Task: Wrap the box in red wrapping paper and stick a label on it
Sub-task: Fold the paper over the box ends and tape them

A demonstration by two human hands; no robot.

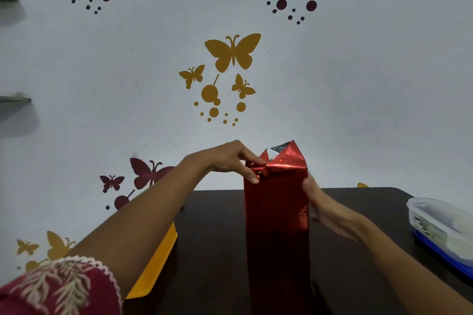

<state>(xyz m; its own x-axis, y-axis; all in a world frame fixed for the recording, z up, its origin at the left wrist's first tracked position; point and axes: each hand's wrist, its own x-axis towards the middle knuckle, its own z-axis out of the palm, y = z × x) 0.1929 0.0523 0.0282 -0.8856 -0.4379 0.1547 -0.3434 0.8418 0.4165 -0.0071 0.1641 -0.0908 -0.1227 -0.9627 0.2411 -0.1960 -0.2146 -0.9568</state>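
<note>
The box (276,212), sheathed in red wrapping paper (275,194), stood on end at the middle of the table (217,238) directly ahead of both hands, with its long axis vertical and its unfinished end uppermost. The left hand (230,161) was at that top end, with thumb and fingers pinching the folded paper at the left corner. The unfolded flap (288,155) stood upright at the right corner, nearer the right hand (317,202), which lay against the right side lower down, too blurred to tell whether it gripped.
</note>
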